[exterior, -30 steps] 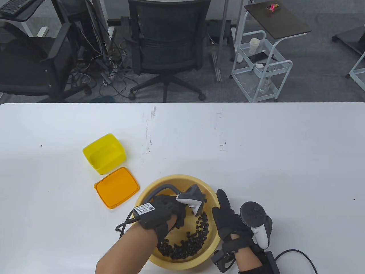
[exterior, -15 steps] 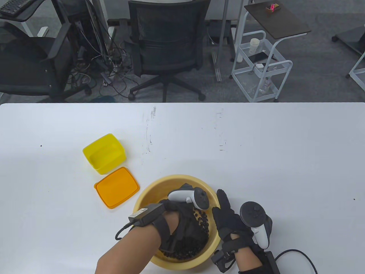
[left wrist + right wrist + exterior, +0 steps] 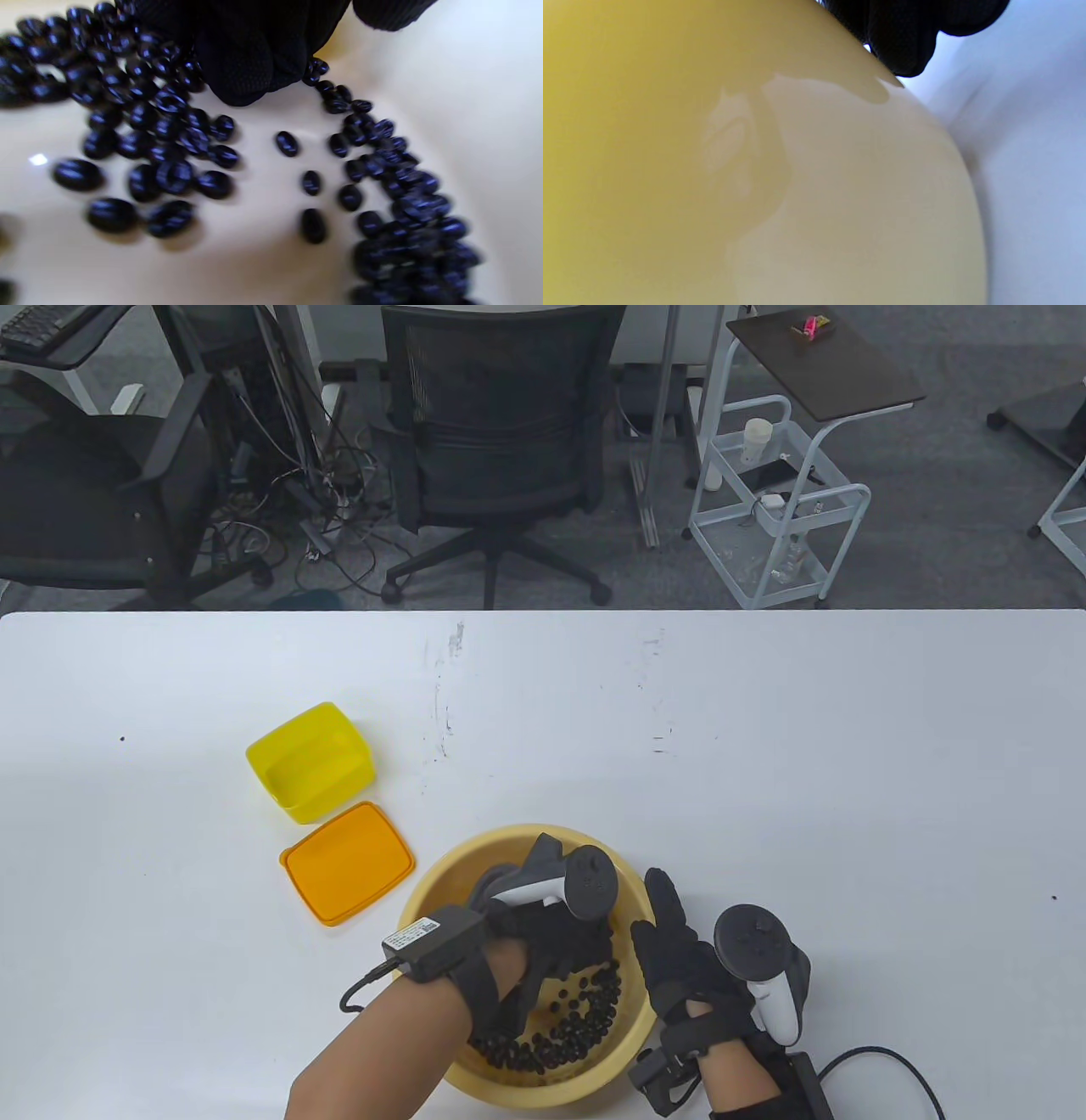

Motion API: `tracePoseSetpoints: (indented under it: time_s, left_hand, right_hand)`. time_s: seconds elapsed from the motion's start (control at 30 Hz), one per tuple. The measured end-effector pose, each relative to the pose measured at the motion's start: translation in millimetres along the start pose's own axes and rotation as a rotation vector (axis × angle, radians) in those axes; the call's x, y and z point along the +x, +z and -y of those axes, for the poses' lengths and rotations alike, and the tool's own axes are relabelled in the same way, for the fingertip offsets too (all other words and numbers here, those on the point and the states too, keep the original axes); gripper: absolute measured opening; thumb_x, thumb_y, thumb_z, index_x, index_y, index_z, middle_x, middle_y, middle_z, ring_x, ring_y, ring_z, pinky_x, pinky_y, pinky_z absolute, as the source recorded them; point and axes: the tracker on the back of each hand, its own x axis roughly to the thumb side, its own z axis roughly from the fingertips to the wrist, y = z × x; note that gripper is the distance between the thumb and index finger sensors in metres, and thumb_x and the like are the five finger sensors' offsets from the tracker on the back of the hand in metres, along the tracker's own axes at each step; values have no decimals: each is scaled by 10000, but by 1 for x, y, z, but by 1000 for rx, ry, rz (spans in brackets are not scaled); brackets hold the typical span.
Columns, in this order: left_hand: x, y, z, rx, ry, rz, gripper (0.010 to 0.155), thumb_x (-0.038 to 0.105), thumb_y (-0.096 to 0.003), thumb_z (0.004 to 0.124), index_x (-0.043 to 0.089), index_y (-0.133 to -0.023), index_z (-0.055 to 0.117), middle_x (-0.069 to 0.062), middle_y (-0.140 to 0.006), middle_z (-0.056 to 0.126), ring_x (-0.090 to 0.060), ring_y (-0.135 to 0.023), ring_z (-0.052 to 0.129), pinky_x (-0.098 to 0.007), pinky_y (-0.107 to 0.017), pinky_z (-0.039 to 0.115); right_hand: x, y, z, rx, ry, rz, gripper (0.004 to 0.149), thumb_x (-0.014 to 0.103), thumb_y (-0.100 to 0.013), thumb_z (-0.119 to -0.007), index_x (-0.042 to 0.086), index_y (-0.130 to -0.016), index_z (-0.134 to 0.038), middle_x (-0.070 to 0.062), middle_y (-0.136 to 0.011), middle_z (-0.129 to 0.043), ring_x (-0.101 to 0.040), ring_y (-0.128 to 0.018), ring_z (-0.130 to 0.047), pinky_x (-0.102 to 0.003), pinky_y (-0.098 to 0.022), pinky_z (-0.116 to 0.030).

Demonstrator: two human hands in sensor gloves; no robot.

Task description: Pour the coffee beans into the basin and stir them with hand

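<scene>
The right hand (image 3: 679, 963) rests flat against the outside of the yellow basin (image 3: 441, 869) — its fingers (image 3: 666, 903) are straight and lie along the rim, not curled around it. The left hand (image 3: 543, 942) is down inside the basin with its fingers (image 3: 250, 63) in the coffee beans (image 3: 577, 1014). The beans lie on the basin floor, on both sides of the fingertips and in front of them. I cannot tell if those fingers are bent or straight. Farther out, past the left hand's fingers, an orange lid (image 3: 348, 863) lies flat on the white table (image 3: 764, 746) — just behind it stands a yellow box (image 3: 310, 762).
</scene>
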Motion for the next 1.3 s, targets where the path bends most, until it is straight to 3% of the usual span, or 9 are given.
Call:
tracePoseSetpoints:
  time_s: [0.3,0.4,0.43,0.57,0.7,0.8,1.0,1.13,1.3]
  left_hand:
    - [7,2,0,-60,-477,-212,587,460,-514,631,110,-984,663,-160,-926,811,-363,-799,926,-507,-729,583]
    - [-2,-1,11,-358,-680,-392,591,487,-520,603,98,-955,697,-129,-882,875,-318,-749,981,-430,-737,600]
    - [-6,-1,16,-479,-675,-421,594,489,-528,588,87,-955,682,-128,-882,868,-308,-742,979,-420,-743,593]
    - [-9,1,23,-564,-541,-351,581,478,-496,642,42,-818,850,-146,-716,1025,-337,-559,1089,-470,-698,666]
    - [-11,0,32,-686,-208,-211,570,482,-485,655,44,-748,908,-133,-631,1079,-332,-480,1131,-457,-664,715]
    - [-7,-1,32,-657,38,-77,572,491,-493,640,49,-747,899,-111,-616,1078,-314,-469,1131,-452,-663,718]
    - [0,-7,27,-476,438,170,652,513,-548,563,12,-965,592,-101,-851,889,-265,-721,1021,-458,-681,686]
    - [-7,-6,17,-225,483,84,646,497,-557,548,38,-1008,488,-89,-882,821,-221,-726,975,-434,-700,655]
    - [-14,0,7,3,289,-41,623,494,-541,574,89,-1009,507,-84,-901,791,-204,-687,946,-442,-737,598]
  right_hand:
    - [0,0,0,1,-1,-1,631,371,-571,-512,185,-1070,-173,-263,-1006,-486,-514,-820,-707,-633,-597,-538]
    - [0,0,-1,4,0,-2,631,378,-571,-509,192,-1069,-169,-261,-1008,-484,-512,-822,-705,-633,-596,-538]
    - [0,0,-2,8,-9,3,632,378,-572,-508,189,-1069,-166,-260,-1008,-482,-510,-822,-707,-632,-596,-539]
    - [1,0,-3,4,4,0,632,377,-572,-508,188,-1071,-171,-262,-1008,-483,-514,-823,-705,-634,-597,-536]
    - [1,0,-3,7,0,0,632,377,-572,-509,191,-1071,-169,-262,-1009,-481,-512,-823,-705,-634,-597,-536]
    - [1,0,-3,6,2,0,632,377,-572,-509,189,-1071,-169,-263,-1009,-481,-514,-823,-705,-635,-596,-536]
    - [1,0,-2,5,3,-2,630,376,-572,-507,189,-1070,-170,-263,-1008,-481,-514,-823,-704,-636,-596,-535]
    - [1,0,-2,6,2,-3,632,378,-571,-508,191,-1071,-168,-265,-1008,-480,-514,-823,-704,-634,-597,-535]
    - [1,0,-3,7,-1,0,632,376,-572,-508,188,-1071,-168,-264,-1008,-480,-512,-824,-704,-634,-597,-536]
